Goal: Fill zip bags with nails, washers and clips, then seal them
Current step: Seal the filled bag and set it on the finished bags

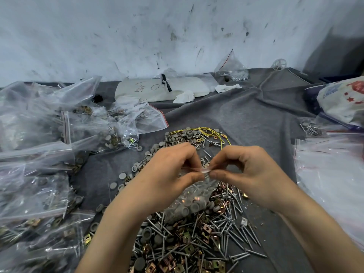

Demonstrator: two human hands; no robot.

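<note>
Clear zip bag [194, 196] hangs pinched at its top between left hand [169, 172] and right hand [246, 170].

Scuffed white wall [118, 32] behind grey cloth [246, 115].

Both hands meet over a loose heap of nails, grey washers and brass clips [197, 245]. The left hand [167, 174] and right hand [250, 172] pinch the top edge of a small clear zip bag [189, 201] between thumbs and fingertips; it hangs below them, holding washers. Filled bags [43, 154] lie piled left of the left hand on grey cloth [256, 119].
</note>
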